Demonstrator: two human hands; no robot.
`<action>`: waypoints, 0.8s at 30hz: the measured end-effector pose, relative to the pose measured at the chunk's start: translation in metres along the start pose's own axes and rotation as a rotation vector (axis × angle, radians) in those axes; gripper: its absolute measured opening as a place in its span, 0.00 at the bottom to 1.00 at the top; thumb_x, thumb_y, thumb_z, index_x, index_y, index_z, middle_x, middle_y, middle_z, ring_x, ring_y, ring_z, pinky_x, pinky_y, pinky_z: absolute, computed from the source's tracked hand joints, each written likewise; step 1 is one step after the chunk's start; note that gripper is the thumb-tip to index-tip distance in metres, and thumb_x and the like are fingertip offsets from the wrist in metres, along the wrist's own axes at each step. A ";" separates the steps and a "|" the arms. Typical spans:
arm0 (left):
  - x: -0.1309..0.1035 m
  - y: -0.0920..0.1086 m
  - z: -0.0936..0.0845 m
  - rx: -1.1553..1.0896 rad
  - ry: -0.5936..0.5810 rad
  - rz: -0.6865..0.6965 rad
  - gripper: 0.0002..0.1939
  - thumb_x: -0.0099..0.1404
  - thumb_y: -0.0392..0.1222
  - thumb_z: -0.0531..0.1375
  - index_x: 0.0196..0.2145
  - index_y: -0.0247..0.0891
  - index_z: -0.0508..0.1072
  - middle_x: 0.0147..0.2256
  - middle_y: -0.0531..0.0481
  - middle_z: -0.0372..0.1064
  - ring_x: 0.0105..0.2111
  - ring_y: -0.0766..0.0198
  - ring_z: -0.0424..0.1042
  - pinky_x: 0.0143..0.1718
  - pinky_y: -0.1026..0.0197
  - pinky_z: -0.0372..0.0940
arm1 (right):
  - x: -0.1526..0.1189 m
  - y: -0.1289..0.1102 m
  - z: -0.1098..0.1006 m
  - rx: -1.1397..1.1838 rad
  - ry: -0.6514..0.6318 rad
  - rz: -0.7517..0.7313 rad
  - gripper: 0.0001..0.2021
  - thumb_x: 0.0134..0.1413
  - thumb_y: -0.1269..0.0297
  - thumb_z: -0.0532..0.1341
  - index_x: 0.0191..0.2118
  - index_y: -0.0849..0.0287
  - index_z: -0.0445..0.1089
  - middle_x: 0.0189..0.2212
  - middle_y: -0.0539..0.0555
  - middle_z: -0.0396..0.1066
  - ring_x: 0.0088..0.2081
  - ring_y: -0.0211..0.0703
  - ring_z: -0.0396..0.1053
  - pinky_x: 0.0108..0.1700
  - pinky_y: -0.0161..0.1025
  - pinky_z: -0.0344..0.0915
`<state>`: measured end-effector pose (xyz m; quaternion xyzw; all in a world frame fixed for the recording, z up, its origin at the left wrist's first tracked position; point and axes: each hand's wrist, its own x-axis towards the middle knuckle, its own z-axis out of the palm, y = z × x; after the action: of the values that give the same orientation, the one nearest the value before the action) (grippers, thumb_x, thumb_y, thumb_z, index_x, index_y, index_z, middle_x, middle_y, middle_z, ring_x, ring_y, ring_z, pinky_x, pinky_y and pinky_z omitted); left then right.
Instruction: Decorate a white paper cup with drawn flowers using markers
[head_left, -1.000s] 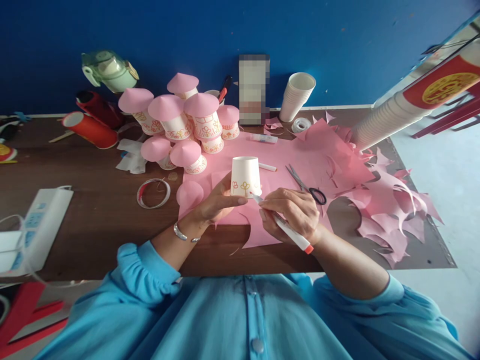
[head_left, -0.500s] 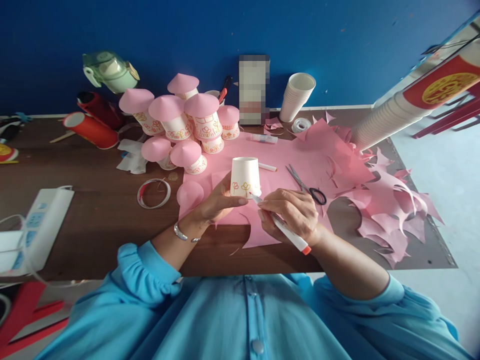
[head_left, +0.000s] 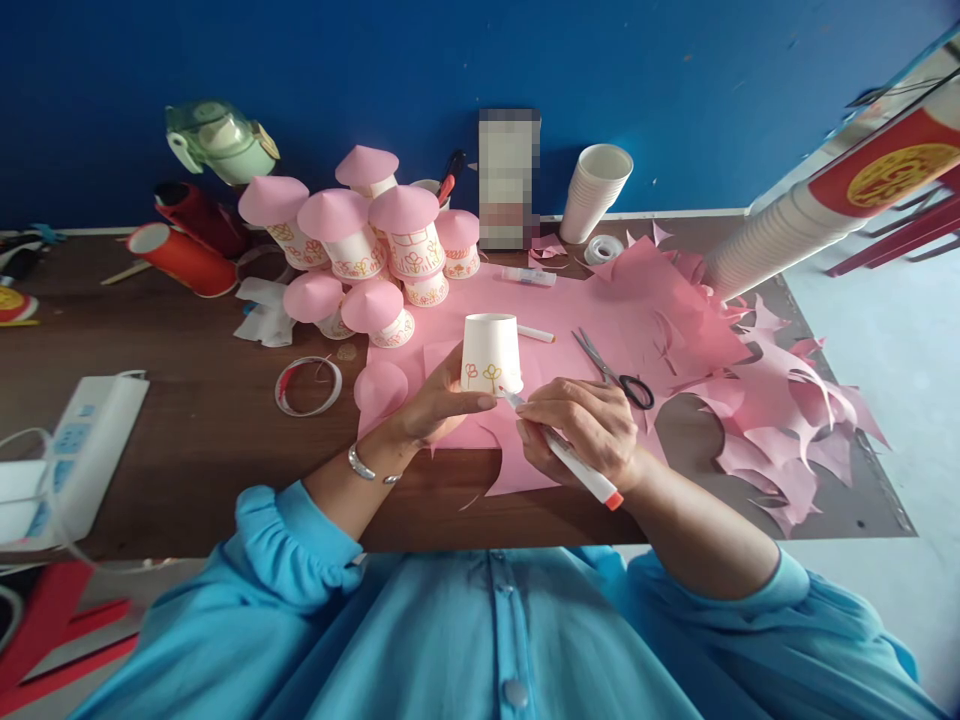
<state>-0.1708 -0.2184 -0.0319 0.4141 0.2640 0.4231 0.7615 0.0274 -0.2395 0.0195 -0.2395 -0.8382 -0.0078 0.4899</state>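
A white paper cup [head_left: 490, 345] is held in my left hand [head_left: 441, 402], its thumb along the lower edge. Small red and yellow flowers are drawn low on the cup's side. My right hand [head_left: 585, 425] grips a white marker [head_left: 581, 468] with a red end, and the marker's tip is at the lower right of the cup. Pink paper [head_left: 457, 430] lies under both hands. Behind and to the left stand several decorated cups with pink cone roofs [head_left: 405, 212].
Black-handled scissors [head_left: 634, 390] and pink paper scraps [head_left: 772, 410] lie to the right. Stacked white cups [head_left: 595, 195] stand at the back, beside a phone [head_left: 508, 180]. A tape roll [head_left: 282, 388] and a power strip [head_left: 86, 455] are on the left.
The marker's tip has shifted very slightly at the cup's lower right. Both hands otherwise keep the same place and grip.
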 end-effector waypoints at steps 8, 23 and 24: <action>-0.001 -0.003 -0.004 0.002 -0.005 -0.006 0.34 0.53 0.42 0.75 0.56 0.47 0.71 0.45 0.48 0.74 0.45 0.55 0.73 0.47 0.52 0.67 | 0.000 -0.001 -0.001 0.028 -0.010 -0.011 0.09 0.58 0.78 0.61 0.42 0.58 0.68 0.26 0.49 0.73 0.26 0.38 0.73 0.28 0.35 0.72; -0.003 -0.002 -0.001 0.009 -0.003 -0.012 0.34 0.55 0.42 0.74 0.57 0.48 0.69 0.46 0.48 0.74 0.46 0.54 0.74 0.47 0.52 0.66 | -0.001 0.000 0.000 0.023 -0.031 -0.016 0.09 0.58 0.77 0.62 0.42 0.58 0.67 0.26 0.48 0.73 0.26 0.37 0.74 0.27 0.35 0.72; -0.003 -0.001 0.000 0.014 -0.007 -0.011 0.33 0.54 0.42 0.74 0.57 0.47 0.70 0.46 0.48 0.74 0.46 0.54 0.73 0.47 0.52 0.66 | -0.001 0.000 0.001 0.019 -0.031 -0.014 0.09 0.58 0.77 0.62 0.42 0.57 0.67 0.26 0.48 0.73 0.26 0.37 0.74 0.27 0.34 0.73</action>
<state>-0.1716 -0.2209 -0.0324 0.4194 0.2664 0.4157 0.7618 0.0274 -0.2401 0.0182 -0.2292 -0.8474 0.0003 0.4790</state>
